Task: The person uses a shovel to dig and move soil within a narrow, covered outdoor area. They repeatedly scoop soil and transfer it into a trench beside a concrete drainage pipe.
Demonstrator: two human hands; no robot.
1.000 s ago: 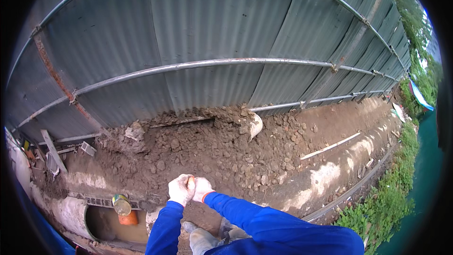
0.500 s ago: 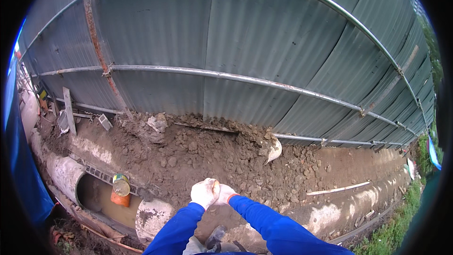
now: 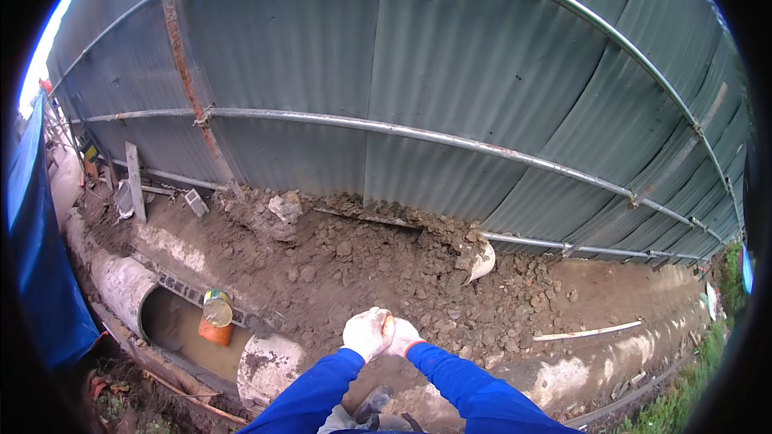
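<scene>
Both gloved hands are gripping one brown handle (image 3: 389,325) low in the middle, over the soil heap (image 3: 386,273): left hand (image 3: 367,333) and right hand (image 3: 404,337) are closing around it, touching. An orange bucket (image 3: 215,318) is sitting in the muddy pipe opening (image 3: 173,325), lower left.

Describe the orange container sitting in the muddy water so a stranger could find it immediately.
Start at the long concrete pipe lying along the trench at lower left and find its broken-open section holding brown water. The orange container stands there, topped by a round yellowish lid. It is the only bright-coloured thing among grey concrete and brown soil.
</scene>
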